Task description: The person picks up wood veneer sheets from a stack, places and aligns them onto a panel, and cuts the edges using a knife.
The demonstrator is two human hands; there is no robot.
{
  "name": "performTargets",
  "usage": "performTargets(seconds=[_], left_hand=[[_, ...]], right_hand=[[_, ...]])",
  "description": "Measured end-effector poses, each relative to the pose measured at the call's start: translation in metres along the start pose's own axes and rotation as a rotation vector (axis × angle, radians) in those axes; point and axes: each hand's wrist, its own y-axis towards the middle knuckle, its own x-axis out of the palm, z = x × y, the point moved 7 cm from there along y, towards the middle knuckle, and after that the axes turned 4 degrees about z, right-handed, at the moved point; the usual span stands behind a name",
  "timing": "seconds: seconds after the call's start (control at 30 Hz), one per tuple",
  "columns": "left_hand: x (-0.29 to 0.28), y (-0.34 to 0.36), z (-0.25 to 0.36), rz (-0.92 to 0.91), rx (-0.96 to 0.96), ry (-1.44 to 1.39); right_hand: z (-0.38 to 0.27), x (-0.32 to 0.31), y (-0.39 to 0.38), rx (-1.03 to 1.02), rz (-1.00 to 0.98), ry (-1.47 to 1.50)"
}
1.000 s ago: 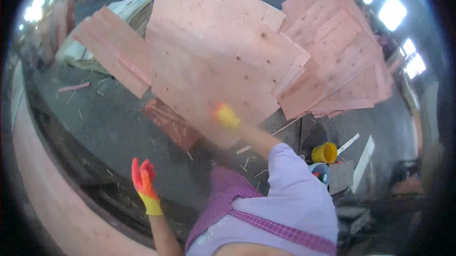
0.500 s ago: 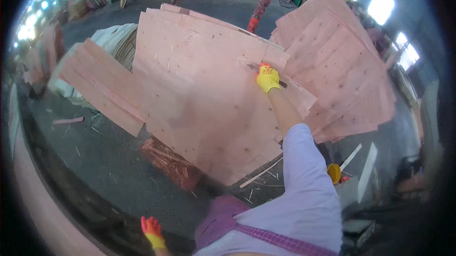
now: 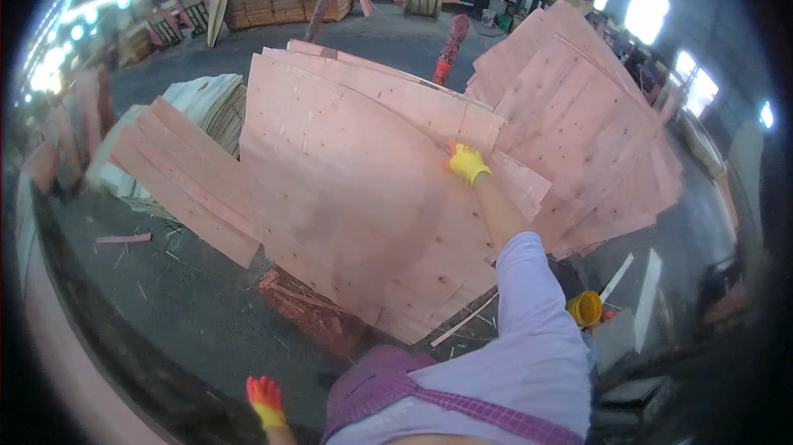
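A stack of pinkish wood veneer sheets (image 3: 355, 197) lies in front of me, with dark knots dotted over it. My right hand (image 3: 467, 164), in a yellow glove with orange fingertips, is closed at the far right edge of the top sheet. That sheet lies askew, exposing a strip of the sheets beneath along its far edge. No tool shows in this hand now; its fingers are partly hidden. Low at the left, my left hand (image 3: 266, 402), in a matching glove, hangs away from the stack with its fingers extended and nothing in it.
Another veneer pile (image 3: 578, 131) stands at the right. Narrow veneer strips (image 3: 186, 176) lean over a pale stack (image 3: 211, 102) at the left. Two wrapped posts, one red (image 3: 450, 48), rise behind the stack. A yellow bucket (image 3: 585, 309) and offcuts (image 3: 648, 300) sit at the lower right.
My right hand has drawn nearer to me, and the top sheet's far edge has shifted with it. The hooked, dark-handled tool seen earlier in that hand no longer shows. The view has tilted up slightly.
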Motion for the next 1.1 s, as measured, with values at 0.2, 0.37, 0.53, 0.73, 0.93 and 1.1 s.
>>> performTargets(seconds=[0.2, 0.37, 0.53, 0.73, 0.93, 1.1], left_hand=[[0.006, 0.031, 0.043, -0.058, 0.011, -0.066], [0.016, 0.053, 0.067, -0.178, -0.005, -0.082], [0.016, 0.082, 0.071, -0.173, -0.062, -0.086], [0.073, 0.108, 0.070, -0.390, -0.130, -0.099], [0.197, 0.093, 0.081, -0.690, -0.198, -0.030], [0.276, 0.105, 0.077, -0.746, -0.287, -0.058]], right_hand=[[-0.048, 0.002, -0.052, -0.028, 0.008, 0.024], [-0.085, 0.007, -0.085, -0.005, -0.055, -0.079], [-0.118, 0.026, -0.125, -0.162, 0.020, -0.108], [-0.175, 0.055, -0.213, -0.385, 0.065, -0.252], [-0.225, 0.069, -0.291, -0.494, 0.100, -0.230], [-0.228, 0.085, -0.309, -0.495, 0.041, -0.062]])
